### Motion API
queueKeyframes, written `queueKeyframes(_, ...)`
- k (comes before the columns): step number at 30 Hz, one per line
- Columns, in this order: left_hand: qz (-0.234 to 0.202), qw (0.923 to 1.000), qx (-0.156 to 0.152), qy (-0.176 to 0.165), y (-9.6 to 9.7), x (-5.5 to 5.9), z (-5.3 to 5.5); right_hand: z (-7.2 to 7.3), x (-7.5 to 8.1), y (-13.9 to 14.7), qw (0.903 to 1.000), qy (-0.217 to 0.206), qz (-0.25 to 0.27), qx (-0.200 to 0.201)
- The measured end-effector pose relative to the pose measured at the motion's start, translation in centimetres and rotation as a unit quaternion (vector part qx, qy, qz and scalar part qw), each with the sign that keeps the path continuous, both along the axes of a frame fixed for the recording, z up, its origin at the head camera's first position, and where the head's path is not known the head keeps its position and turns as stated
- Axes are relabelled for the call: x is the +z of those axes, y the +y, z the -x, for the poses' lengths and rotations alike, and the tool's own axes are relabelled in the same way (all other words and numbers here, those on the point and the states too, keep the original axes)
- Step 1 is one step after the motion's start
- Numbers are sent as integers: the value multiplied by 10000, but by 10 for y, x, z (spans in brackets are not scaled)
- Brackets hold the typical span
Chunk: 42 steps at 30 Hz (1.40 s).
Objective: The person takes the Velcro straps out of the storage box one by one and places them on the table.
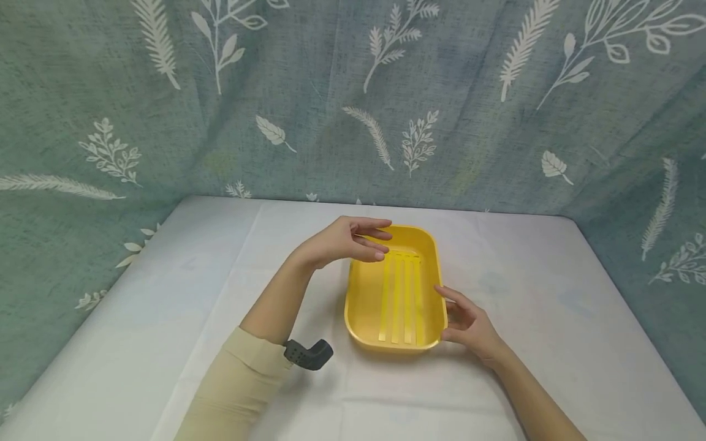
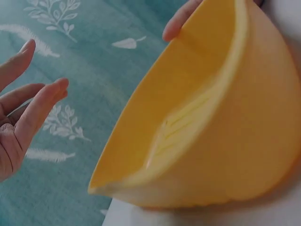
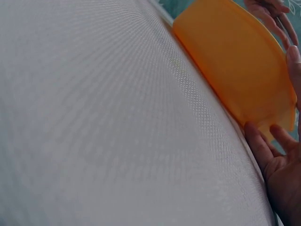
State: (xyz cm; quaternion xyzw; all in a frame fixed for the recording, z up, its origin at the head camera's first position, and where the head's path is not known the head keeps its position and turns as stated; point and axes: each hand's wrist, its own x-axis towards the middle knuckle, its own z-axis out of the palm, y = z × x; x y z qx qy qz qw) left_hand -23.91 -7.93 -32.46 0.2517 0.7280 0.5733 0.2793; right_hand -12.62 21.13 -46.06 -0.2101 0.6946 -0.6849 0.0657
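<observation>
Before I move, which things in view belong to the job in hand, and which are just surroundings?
In the job:
- yellow tray
- right hand, touching the tray's side
- left hand, near the tray but not touching it

Just surroundings:
- white tabletop under the tray
- leaf-patterned backdrop
- black device at the left wrist
</observation>
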Motion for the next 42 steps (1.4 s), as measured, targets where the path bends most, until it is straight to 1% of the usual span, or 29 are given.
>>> queueKeyframes(3,111,9998,-124,54,10,1,8,0,1,0,10000,-4,-30,-14)
queueKeyframes(6,238,9993,-287,17,20,-1,16,0,1,0,9999,-48,-93,-66)
queueKeyframes(9,307,9988,-295,-231,31,-6,24,0,2,-1,9998,-96,-142,-115)
queueKeyframes(12,326,9978,-185,-548,44,-12,30,1,3,-1,9997,-117,-162,-132)
queueKeyframes(17,357,9932,37,-1110,62,-27,37,1,2,0,9996,-143,-189,-134)
queueKeyframes(20,406,9908,193,-1275,69,-37,40,1,2,1,9996,-143,-207,-137)
queueKeyframes(22,497,9903,318,-1256,71,-43,41,0,2,1,9996,-130,-196,-131)
queueKeyframes(24,685,9910,412,-1072,74,-49,41,0,2,2,9997,-142,-183,-116)
queueKeyframes(27,1018,9911,596,-625,77,-57,40,0,2,2,9997,-134,-171,-98)
queueKeyframes(30,1241,9887,822,-200,80,-65,39,0,2,2,9997,-138,-189,-114)
queueKeyframes(32,1327,9866,950,12,83,-70,38,0,2,1,9996,-148,-190,-120)
queueKeyframes(35,1578,9802,1147,335,87,-77,37,0,2,1,9996,-172,-181,-124)
queueKeyframes(38,1899,9712,1221,762,89,-84,36,-1,2,0,9996,-191,-164,-121)
queueKeyframes(40,2070,9655,1170,1058,90,-87,37,-1,2,-1,9995,-209,-179,-140)
queueKeyframes(42,2255,9592,997,1387,92,-90,38,-1,2,-1,9994,-230,-213,-178)
